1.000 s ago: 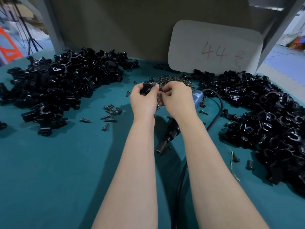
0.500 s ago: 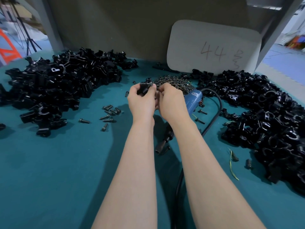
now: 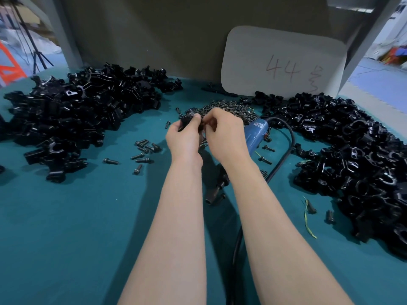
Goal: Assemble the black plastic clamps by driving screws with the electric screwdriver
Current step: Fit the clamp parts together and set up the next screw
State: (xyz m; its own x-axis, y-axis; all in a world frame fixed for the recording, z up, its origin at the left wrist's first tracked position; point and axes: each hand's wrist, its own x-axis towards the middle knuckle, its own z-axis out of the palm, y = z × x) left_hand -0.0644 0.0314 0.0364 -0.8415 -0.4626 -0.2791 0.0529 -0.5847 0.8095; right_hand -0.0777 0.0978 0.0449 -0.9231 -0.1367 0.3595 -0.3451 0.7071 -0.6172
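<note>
Teal bench (image 3: 66, 227), clamp heaps at 10 and 3 o'clock. Left hand (image 3: 185, 139) pinches black clamp (image 3: 187, 119) at centre; right hand (image 3: 224, 137) fingers curled, contents hidden. Clamp likely light, rigid, slick: grip flat sides. Electric screwdriver (image 3: 255, 135) lies beside right wrist.

Both hands are up over the middle of the teal table (image 3: 77, 227), working together on one small black clamp (image 3: 187, 120). The left hand (image 3: 184, 137) pinches the clamp, and the right hand (image 3: 224, 135) is curled in right next to it, fingertips touching the same part. Can't tell if there's a screw in there. The blue screwdriver (image 3: 255, 135) just lies on the table under the right wrist, its black cord (image 3: 284, 155) looping off. Big clamp piles left (image 3: 77, 113) and right (image 3: 356, 155), screw heap (image 3: 233, 108) behind the hands, loose screws (image 3: 143, 150) scattered left. A white card (image 3: 284, 62) reads 44.
</note>
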